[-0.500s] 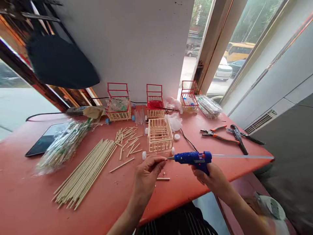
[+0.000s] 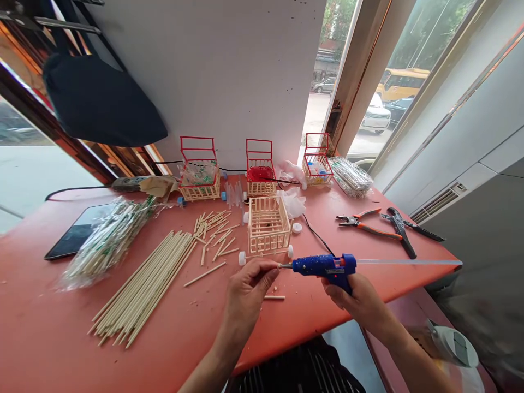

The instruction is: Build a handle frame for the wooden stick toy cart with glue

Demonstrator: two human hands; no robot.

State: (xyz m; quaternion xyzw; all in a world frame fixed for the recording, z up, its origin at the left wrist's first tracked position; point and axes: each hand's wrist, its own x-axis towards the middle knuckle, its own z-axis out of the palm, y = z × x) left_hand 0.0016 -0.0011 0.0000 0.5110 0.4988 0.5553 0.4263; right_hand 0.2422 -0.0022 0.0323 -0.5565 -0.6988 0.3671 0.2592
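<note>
The right hand is gripping the blue plastic glue gun; the left hand is pinching a tiny, indistinct piece, ideally avoiding contact with the metal nozzle.

You've got one head-worn cam, looking forward and down from above your hands, table at close range, windows beyond.
</note>
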